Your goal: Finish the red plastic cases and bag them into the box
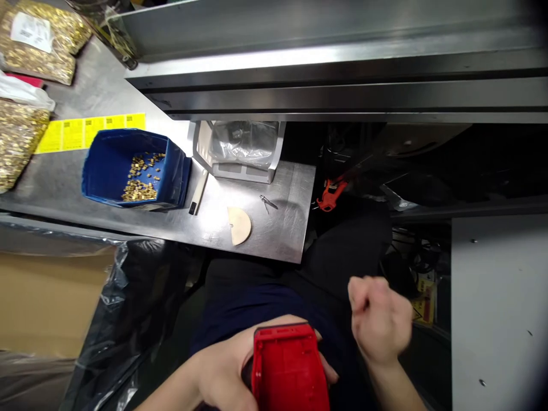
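Low in the head view, my left hand (226,365) is wrapped round a red plastic housing (291,365), hollow side up, with a dark rim. The lower end of the housing runs out of the frame. My right hand (381,319) is raised to the right of it, apart from the housing, fingers curled into a fist. Whether something small is inside that fist is hidden. On the metal bench ahead lie a pale half-round piece (240,225), a nail clipper (269,202) and a thin white-handled tool (198,193).
A blue bin (180,171) holds small brass-coloured pieces. Beside it stands a grey tray (244,172) with a clear bag. Bags of brass pieces (55,40) lie far left, near yellow labels (94,128). A metal beam (342,103) crosses above; an orange tool (331,195) hangs beyond the bench edge.
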`<state>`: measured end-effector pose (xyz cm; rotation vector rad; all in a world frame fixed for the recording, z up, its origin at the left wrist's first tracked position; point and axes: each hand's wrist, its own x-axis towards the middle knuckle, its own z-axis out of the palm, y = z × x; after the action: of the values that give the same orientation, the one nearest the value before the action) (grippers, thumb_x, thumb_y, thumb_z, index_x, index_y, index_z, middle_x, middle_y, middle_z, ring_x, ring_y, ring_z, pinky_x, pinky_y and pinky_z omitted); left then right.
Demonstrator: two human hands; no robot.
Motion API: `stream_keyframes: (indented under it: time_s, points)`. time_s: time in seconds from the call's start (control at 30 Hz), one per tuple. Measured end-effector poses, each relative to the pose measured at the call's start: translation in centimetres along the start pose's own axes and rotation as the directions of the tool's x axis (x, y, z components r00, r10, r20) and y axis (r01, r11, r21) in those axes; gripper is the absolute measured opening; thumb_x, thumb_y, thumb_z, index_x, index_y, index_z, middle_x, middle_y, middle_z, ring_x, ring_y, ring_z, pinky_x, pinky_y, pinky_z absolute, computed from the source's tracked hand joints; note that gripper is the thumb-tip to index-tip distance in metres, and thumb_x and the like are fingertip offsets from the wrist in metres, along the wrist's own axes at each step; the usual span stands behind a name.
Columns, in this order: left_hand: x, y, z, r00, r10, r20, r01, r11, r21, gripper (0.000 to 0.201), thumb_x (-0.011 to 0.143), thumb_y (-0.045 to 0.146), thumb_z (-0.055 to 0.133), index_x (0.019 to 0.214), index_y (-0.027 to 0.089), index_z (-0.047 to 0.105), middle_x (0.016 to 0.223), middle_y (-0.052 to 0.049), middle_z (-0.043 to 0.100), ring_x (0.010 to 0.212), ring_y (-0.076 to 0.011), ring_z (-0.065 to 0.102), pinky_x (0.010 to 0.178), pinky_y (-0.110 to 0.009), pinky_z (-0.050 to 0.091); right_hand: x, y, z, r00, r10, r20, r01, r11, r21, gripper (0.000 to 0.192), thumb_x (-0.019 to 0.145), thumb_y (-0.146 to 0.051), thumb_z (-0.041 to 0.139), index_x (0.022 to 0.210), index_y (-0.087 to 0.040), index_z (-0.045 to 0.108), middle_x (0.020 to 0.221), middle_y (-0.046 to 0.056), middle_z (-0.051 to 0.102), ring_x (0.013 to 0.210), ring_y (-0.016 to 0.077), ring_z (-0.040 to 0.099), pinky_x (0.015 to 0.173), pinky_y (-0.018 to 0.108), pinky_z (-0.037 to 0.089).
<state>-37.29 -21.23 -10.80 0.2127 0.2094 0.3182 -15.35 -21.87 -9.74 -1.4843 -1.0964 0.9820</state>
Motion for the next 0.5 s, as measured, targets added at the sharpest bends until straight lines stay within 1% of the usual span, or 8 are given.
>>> stream_keyframes:
  time_s: [0.03,0.1,0.13,0.2,0.27,0.37,0.43,0.5]
  points:
    - [-0.4,-0.2,-0.1,1.000,0.009,-0.026,-0.010,0.999,-0.049,0.107,0.052,0.048,0.100,0.143,0.021,0.050,0.138,-0.018,0.064,0.128,-0.0374,0.061,0.107,-0.047,0.046,0.7,0.8,0.1,0.997,0.060,-0.054,-0.064,0.994,-0.092,0.053,0.108,-0.037,0.044,0.058,-0.021,0.053,0.040,-0.005,0.039,0.036,0.0108,0.038,0.042,0.025,0.032]
    - [-1.2,-0.4,-0.4,0.996,0.028,-0.086,-0.036,0.995,-0.089,0.108,0.056,0.050,0.098,0.146,0.022,0.046,0.137,-0.019,0.064,0.125,-0.0360,0.063,0.104,-0.045,0.047,2.9,2.5,1.3,0.985,0.168,0.028,-0.150,0.937,-0.315,0.041,0.106,-0.040,0.049,0.070,-0.021,0.059,0.047,-0.006,0.044,0.039,0.0109,0.041,0.040,0.023,0.031]
    - [-1.6,-0.4,-0.5,0.993,0.029,-0.115,-0.038,0.996,-0.081,0.105,0.060,0.050,0.097,0.148,0.021,0.045,0.136,-0.019,0.064,0.123,-0.0350,0.064,0.102,-0.043,0.048,4.4,3.2,2.4,0.975,0.185,0.122,-0.117,0.897,-0.425,0.031,0.104,-0.039,0.052,0.081,-0.021,0.063,0.056,-0.005,0.053,0.046,0.0120,0.050,0.044,0.023,0.038]
    - [-2.1,-0.4,-0.5,0.986,0.026,-0.166,-0.033,0.999,-0.042,0.101,0.066,0.047,0.094,0.149,0.021,0.042,0.136,-0.018,0.064,0.118,-0.0324,0.066,0.099,-0.041,0.050,7.4,4.7,5.3,0.955,0.111,0.274,0.067,0.820,-0.568,0.015,0.102,-0.032,0.053,0.100,-0.022,0.064,0.086,0.002,0.068,0.071,0.0157,0.066,0.066,0.025,0.052]
    - [-2.4,-0.4,-0.2,0.979,0.019,-0.204,-0.021,1.000,-0.008,0.100,0.068,0.045,0.094,0.149,0.021,0.041,0.134,-0.017,0.063,0.115,-0.0300,0.066,0.095,-0.038,0.050,10.4,5.9,8.6,0.941,0.065,0.331,0.161,0.776,-0.609,0.016,0.098,-0.029,0.058,0.112,-0.022,0.061,0.110,0.007,0.067,0.094,0.0214,0.067,0.085,0.031,0.054]
    - [-2.5,-0.5,0.6,0.972,0.019,-0.233,-0.011,0.999,0.036,0.092,0.068,0.045,0.094,0.142,0.021,0.044,0.124,-0.013,0.064,0.105,-0.0253,0.065,0.086,-0.034,0.049,13.4,7.4,12.7,0.934,0.053,0.354,0.209,0.722,-0.659,0.029,0.093,-0.031,0.064,0.119,-0.020,0.059,0.120,0.014,0.061,0.113,0.0329,0.060,0.097,0.044,0.049]
    - [-2.5,-0.6,1.1,0.968,0.041,-0.246,-0.023,0.997,0.075,0.084,0.069,0.043,0.094,0.135,0.022,0.045,0.118,-0.010,0.062,0.100,-0.0221,0.063,0.083,-0.032,0.048,14.4,8.0,14.0,0.929,0.055,0.365,0.230,0.687,-0.689,0.026,0.093,-0.030,0.063,0.117,-0.019,0.060,0.118,0.016,0.060,0.114,0.0364,0.057,0.095,0.048,0.048]
    - [-2.4,-0.7,1.3,0.966,0.066,-0.252,-0.039,0.993,0.111,0.079,0.070,0.040,0.094,0.130,0.022,0.045,0.113,-0.007,0.062,0.094,-0.0194,0.061,0.080,-0.031,0.046,14.7,8.2,14.1,0.926,0.054,0.374,0.248,0.661,-0.708,0.020,0.094,-0.028,0.060,0.112,-0.020,0.061,0.117,0.016,0.060,0.113,0.0366,0.057,0.093,0.047,0.048]
